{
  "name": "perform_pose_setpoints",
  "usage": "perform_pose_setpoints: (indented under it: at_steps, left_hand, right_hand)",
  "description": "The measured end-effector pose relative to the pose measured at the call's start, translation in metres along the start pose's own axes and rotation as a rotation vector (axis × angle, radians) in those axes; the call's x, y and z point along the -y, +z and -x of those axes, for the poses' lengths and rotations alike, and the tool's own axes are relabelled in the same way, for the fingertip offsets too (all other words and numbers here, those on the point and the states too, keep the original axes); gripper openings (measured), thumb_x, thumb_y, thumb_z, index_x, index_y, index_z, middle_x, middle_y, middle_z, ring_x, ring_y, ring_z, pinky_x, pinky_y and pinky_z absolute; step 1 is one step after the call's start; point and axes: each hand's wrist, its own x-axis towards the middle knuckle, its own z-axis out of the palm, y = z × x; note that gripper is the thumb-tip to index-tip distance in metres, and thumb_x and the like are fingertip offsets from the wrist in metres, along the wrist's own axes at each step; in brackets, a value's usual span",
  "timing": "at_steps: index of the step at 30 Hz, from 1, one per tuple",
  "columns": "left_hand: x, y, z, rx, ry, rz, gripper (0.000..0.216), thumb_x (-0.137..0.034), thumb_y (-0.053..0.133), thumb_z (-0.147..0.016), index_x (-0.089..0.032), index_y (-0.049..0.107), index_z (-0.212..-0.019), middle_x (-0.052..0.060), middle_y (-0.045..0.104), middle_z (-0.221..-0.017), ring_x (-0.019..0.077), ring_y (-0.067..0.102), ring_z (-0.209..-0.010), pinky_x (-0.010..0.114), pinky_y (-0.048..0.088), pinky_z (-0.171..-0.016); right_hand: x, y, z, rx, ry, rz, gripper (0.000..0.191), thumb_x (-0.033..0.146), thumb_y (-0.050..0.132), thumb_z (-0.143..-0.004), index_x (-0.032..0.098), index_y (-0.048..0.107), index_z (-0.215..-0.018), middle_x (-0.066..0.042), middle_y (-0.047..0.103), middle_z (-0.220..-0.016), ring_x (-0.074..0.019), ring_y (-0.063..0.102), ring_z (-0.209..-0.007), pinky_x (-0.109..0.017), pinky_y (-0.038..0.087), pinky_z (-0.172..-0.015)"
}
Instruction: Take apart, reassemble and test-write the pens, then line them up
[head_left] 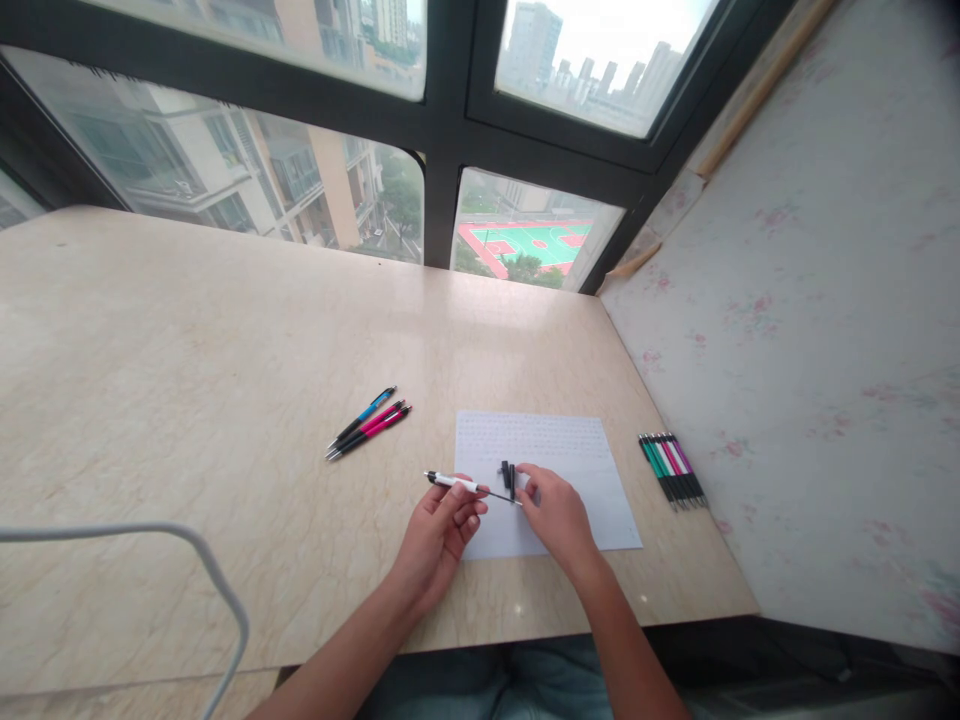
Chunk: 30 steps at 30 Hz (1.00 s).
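Marble-look counter [225,400] bears a paper sheet [581,520], rows of writing too small to read. Left hand [431,545] grips a white-barrel click pen [445,480] over sheet's left side; can't tell if right hand [556,515] pinches its tip. Long axis near-crosswise: clicker left, black refill [497,494] pointing right, slightly wearerward.

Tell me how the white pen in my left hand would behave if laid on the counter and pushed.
The white pen looks slim, so it is probably light. Its rounded shape would likely let it roll on the glossy counter. The thin dark refill poking out might slide or bend if knocked.
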Motion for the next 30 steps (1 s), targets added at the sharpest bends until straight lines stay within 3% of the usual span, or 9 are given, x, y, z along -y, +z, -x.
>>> perform_pose_setpoints:
  at_steps: [5, 10, 14, 21, 30]
  left_hand:
    - [0.0, -0.001, 0.0, 0.002, -0.01, -0.019, 0.022, -0.025, 0.075, -0.079, -0.014, 0.064, -0.095, 0.009, 0.073, -0.091, 0.0106, 0.068, -0.071, 0.017, 0.055, -0.063]
    - [0.0, -0.001, -0.001, -0.016, 0.005, -0.022, 0.021, -0.024, 0.075, -0.08, -0.014, 0.064, -0.095, 0.009, 0.073, -0.093, 0.0112, 0.068, -0.074, 0.017, 0.056, -0.064]
    - [-0.001, 0.001, 0.0, -0.039, 0.022, -0.029, 0.025, -0.024, 0.077, -0.077, -0.014, 0.063, -0.096, 0.01, 0.074, -0.095, 0.0113, 0.069, -0.074, 0.017, 0.056, -0.064]
    - [-0.002, 0.008, 0.003, -0.073, 0.037, -0.064, 0.03, -0.026, 0.08, -0.073, -0.015, 0.064, -0.096, 0.009, 0.074, -0.095, 0.0122, 0.07, -0.073, 0.017, 0.055, -0.061]
    - [-0.002, 0.009, 0.004, -0.067, 0.037, -0.07, 0.031, -0.026, 0.08, -0.072, -0.014, 0.064, -0.096, 0.009, 0.074, -0.094, 0.0115, 0.069, -0.072, 0.016, 0.054, -0.061]
  right_hand:
    - [0.001, -0.003, 0.0, -0.035, 0.033, -0.039, 0.02, 0.018, 0.056, -0.08, 0.02, 0.069, -0.095, -0.004, 0.068, -0.079, -0.0192, 0.062, -0.072, -0.03, 0.047, -0.071]
    - [0.001, -0.015, 0.012, -0.003, 0.127, -0.432, 0.022, 0.024, 0.055, -0.083, 0.017, 0.067, -0.099, -0.006, 0.07, -0.083, -0.0184, 0.065, -0.072, -0.028, 0.051, -0.061]
    - [0.005, -0.027, 0.028, -0.006, 0.143, -0.602, 0.022, 0.032, 0.057, -0.084, 0.017, 0.07, -0.094, -0.008, 0.071, -0.087, -0.0208, 0.066, -0.081, -0.029, 0.054, -0.065]
    - [0.015, -0.033, 0.041, -0.086, 0.165, -0.675, 0.027, 0.041, 0.064, -0.083, 0.016, 0.07, -0.092, -0.01, 0.072, -0.085, -0.0221, 0.067, -0.077, -0.033, 0.057, -0.069]
    - [0.02, -0.03, 0.041, -0.108, 0.158, -0.62, 0.024, 0.039, 0.064, -0.084, 0.017, 0.071, -0.091, -0.009, 0.072, -0.086, -0.0215, 0.067, -0.077, -0.032, 0.055, -0.067]
